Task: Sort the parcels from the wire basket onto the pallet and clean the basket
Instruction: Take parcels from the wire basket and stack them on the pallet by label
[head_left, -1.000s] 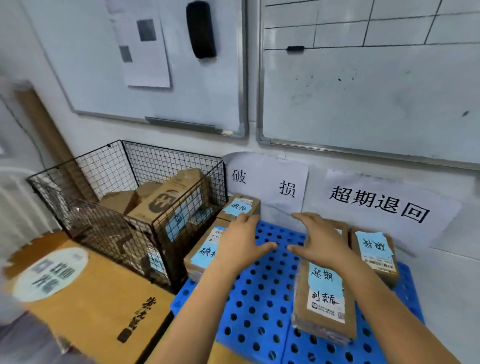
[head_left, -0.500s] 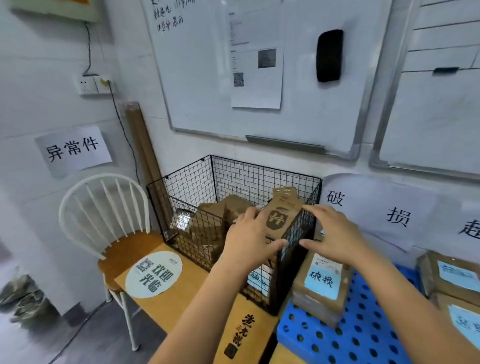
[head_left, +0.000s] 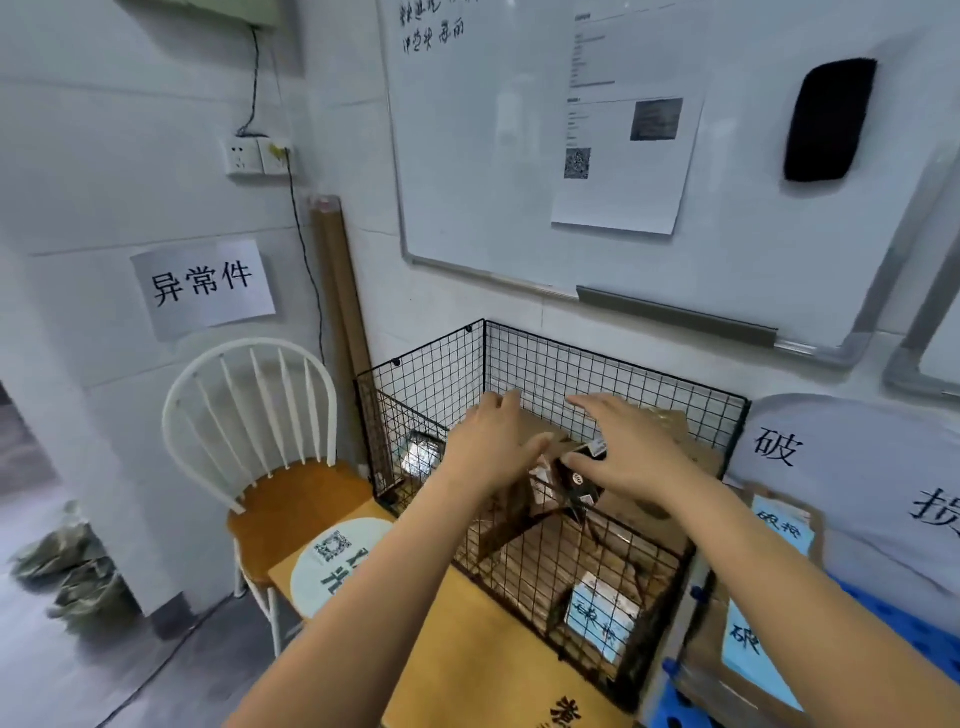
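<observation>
A black wire basket (head_left: 613, 364) stands on a wooden surface and holds several brown cardboard parcels, one (head_left: 600, 618) with a light blue label low at its front. Both my hands reach in over the basket's front rim. My left hand (head_left: 493, 441) hovers with straight fingers above a brown parcel (head_left: 540, 434) at the top of the pile. My right hand (head_left: 631, 457) lies flat, fingers spread, on a tilted brown parcel (head_left: 691, 441) beside it. At the far right, blue-labelled parcels (head_left: 743, 639) sit on the blue perforated pallet (head_left: 930, 639).
A white chair with a wooden seat (head_left: 291, 493) stands left of the basket. The wooden surface (head_left: 467, 649) bears a round white sticker. A whiteboard (head_left: 519, 156) and paper signs hang on the wall behind. A cardboard tube (head_left: 337, 291) leans in the corner.
The view has swung left from the pallet to the basket. Both my hands left the pallet's parcels and now reach deeper into the basket, over the top parcels.
</observation>
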